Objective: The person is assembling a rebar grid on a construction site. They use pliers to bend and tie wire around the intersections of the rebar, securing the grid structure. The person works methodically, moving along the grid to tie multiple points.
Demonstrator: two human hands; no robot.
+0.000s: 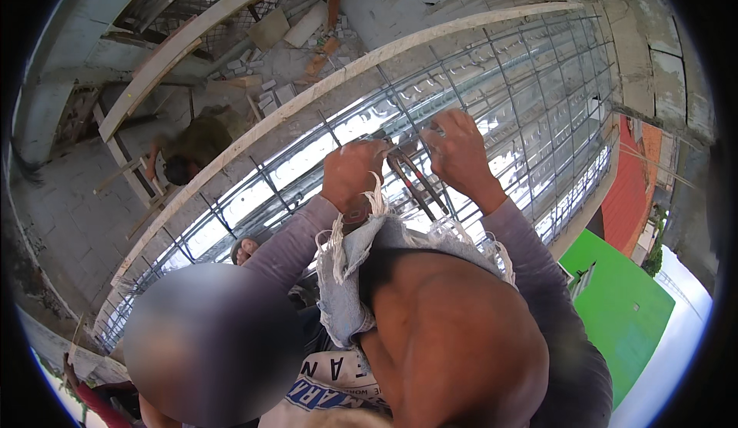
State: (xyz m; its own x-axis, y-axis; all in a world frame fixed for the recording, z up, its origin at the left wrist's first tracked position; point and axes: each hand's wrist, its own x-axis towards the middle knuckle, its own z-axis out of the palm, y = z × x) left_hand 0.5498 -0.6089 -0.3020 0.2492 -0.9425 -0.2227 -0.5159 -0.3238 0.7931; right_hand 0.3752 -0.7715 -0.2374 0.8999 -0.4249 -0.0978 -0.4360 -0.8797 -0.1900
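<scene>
Both my hands are over a steel rebar mesh (pixel 515 90) laid on shiny metal decking. My left hand (pixel 354 170) is closed, its fingertips pressed together at a bar; what they grip is too small to make out. To its right my right hand (pixel 460 151) is closed too, fingers curled at the mesh, with anything in them hidden. Between the hands is a pair of dark pincers (pixel 415 182) with red marks on the handles. Its head lies by my left fingertips and its handles point toward my body; whether a hand touches it cannot be told.
My bent knee (pixel 461 328) in frayed denim is close below the hands. A blurred person (pixel 215 343) is at my left. Past the board edge (pixel 346 71), another person (pixel 196 144) is on a lower level with rubble and timber. A green wall (pixel 623 313) stands right.
</scene>
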